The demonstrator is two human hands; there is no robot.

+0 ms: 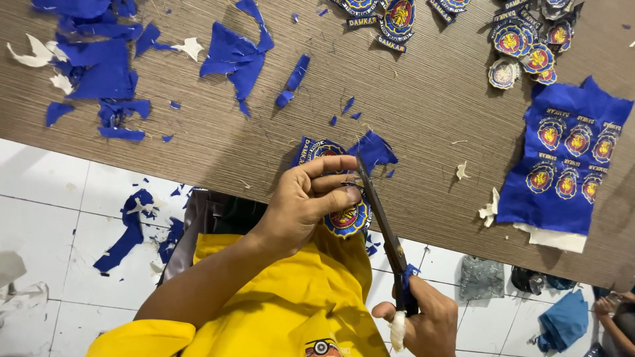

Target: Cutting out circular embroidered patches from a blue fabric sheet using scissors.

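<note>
Patch (347, 218), round, embroidered in blue, red and yellow, sits pinched in your left hand (307, 201) over the near table edge, thumb and fingers clamped on its blue fabric (374, 151) margin. Your right hand (423, 320) grips the scissors (383, 228) by the handles; the blades meet the fabric beside the patch. Blue offcuts (99, 73) litter the wooden table (430, 106). Loose finished patches (526, 46) lie heaped at the far right, no container holding them. An uncut sheet of patches (569, 162) rests below.

Left hand (307, 205) raised, fingers pinched; right hand (423, 324) low, seemingly closed, partly cropped.
</note>
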